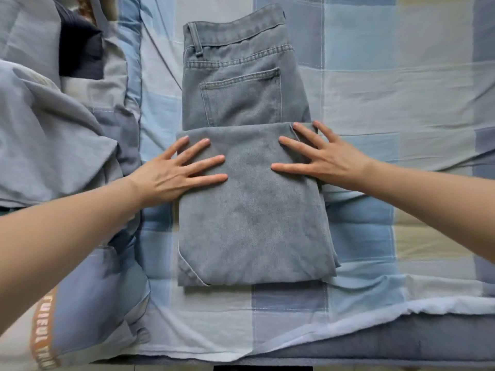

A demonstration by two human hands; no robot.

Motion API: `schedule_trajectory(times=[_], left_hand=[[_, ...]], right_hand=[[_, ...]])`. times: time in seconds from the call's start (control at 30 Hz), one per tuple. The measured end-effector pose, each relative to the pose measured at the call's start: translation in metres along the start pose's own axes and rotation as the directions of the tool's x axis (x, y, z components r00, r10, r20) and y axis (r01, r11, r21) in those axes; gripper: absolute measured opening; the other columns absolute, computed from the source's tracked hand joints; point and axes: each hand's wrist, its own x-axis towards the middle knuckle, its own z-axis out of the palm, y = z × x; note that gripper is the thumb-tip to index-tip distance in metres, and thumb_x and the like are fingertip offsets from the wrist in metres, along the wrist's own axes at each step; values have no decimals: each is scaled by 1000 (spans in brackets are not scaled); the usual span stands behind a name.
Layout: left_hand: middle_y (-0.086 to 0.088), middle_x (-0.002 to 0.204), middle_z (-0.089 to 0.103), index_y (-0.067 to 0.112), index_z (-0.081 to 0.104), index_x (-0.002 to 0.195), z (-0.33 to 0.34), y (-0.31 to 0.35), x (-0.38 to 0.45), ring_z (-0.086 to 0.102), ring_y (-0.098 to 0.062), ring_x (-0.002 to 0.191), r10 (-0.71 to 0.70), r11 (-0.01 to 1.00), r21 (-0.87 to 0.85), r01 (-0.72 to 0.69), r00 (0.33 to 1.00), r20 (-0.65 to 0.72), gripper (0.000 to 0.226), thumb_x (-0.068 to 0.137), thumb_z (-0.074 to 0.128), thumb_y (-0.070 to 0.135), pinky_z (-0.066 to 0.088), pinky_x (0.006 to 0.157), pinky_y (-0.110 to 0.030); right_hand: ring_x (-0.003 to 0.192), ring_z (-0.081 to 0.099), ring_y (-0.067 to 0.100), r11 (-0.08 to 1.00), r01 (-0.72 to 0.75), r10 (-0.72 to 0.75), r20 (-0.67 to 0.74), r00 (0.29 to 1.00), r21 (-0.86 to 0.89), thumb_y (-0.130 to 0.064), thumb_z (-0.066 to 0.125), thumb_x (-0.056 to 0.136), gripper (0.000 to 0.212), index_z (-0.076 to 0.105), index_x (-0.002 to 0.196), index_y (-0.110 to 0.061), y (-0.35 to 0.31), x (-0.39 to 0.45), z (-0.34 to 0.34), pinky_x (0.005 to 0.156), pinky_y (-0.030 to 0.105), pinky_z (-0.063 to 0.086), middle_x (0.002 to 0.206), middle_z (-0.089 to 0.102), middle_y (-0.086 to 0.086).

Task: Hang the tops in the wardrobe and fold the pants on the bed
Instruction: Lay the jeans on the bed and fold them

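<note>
Denim, pale grey-blue and faded, makes up the jeans (251,199) lying in the middle of the bed (401,108). Nearest the viewer is the folded lower part: the legs are doubled up over the seat, so a smooth rectangle of cloth covers the near half, with a hem corner (194,274) showing at its lower left. Its upper edge runs straight across the garment, just below the back pocket (241,99). Farther off lie the pocket, a belt loop (197,48) and the waistband (235,29), all flat and turned away from the viewer.

Underneath is a checked bedsheet (294,311) in light blue, grey-blue and beige squares, its near edge ending at the mattress side. On the left a quilt (53,135) of the same colours is bunched in loose folds, with a dark navy patch (80,54) farther back and a strip of orange lettering (40,341) close by at the lower left.

Both bare forearms reach in from the near corners. The left hand (171,175) lies palm down, fingers spread, pressing on the left part of the folded layer near its upper edge. The right hand (324,156) mirrors it, fingers fanned flat over the upper right corner of the fold, the outer fingers partly on the sheet.
</note>
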Motion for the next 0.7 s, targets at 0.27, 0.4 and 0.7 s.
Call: schedule_trajectory(times=[0.27, 0.4, 0.7], left_hand=[[-3, 159, 27, 40, 29, 150, -26, 9, 3, 19, -49, 143, -62, 987, -143, 74, 994, 91, 58, 94, 23, 25, 19, 117, -59], [6, 164, 1, 50, 6, 151, -38, 10, 2, -9, -43, 148, -63, 965, -234, 117, 972, 226, 58, 99, 19, 28, -7, 120, -51], [1, 139, 58, 23, 63, 124, -82, 28, -33, 45, -16, 136, 170, -167, -922, 350, 931, 322, 34, 96, 56, 5, 36, 112, -32]], right_hand=[[141, 25, 44, 986, -42, 35, 46, 998, 160, -21, 27, 93, 58, 27, 148, -41, -4, -8, -10, 108, 64, 25, 156, 29, 12], [146, 10, 40, 934, -66, 22, 128, 992, 351, -26, 40, 96, 67, 4, 147, -49, -2, -11, -27, 113, 57, 21, 161, 13, 8], [126, 46, -4, 223, -148, -9, 154, 988, 963, -12, 59, 93, 40, 55, 128, -31, -28, -84, -59, 106, 21, 36, 130, 57, -22]])
